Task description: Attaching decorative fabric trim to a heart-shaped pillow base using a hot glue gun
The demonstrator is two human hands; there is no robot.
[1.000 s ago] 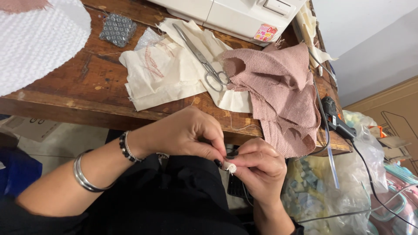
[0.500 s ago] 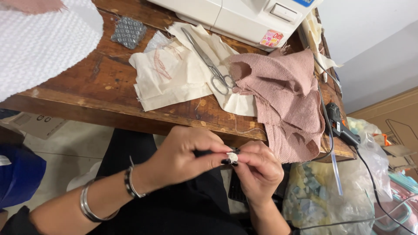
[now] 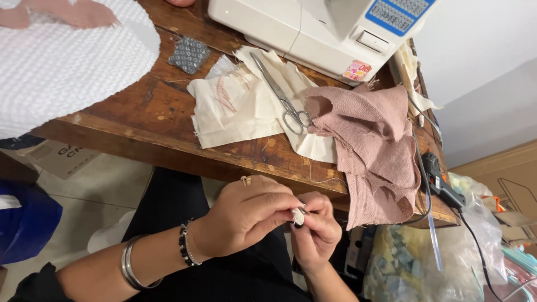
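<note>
My left hand [image 3: 246,215] and my right hand [image 3: 316,232] meet over my lap, just below the front edge of the wooden table [image 3: 140,120]. Both pinch a small white piece [image 3: 298,216] between their fingertips; what it is stays unclear. My left wrist wears a beaded bracelet and silver bangles. On the table above lie cream fabric pieces [image 3: 235,109] with steel scissors [image 3: 282,100] on top, and a crumpled pink burlap cloth [image 3: 375,145] hanging over the edge.
A white sewing machine [image 3: 313,28] stands at the table's back. A white textured cloth [image 3: 61,61] covers the left end, beside a small grey studded patch [image 3: 190,54]. A black glue gun [image 3: 439,182] sits at the right corner, above plastic bags [image 3: 425,263]. A blue bag [image 3: 25,223] lies left.
Both hands have stayed together on the small white piece, shifting slightly right and up in view. The camera has tilted, bringing more of the sewing machine and table into view.
</note>
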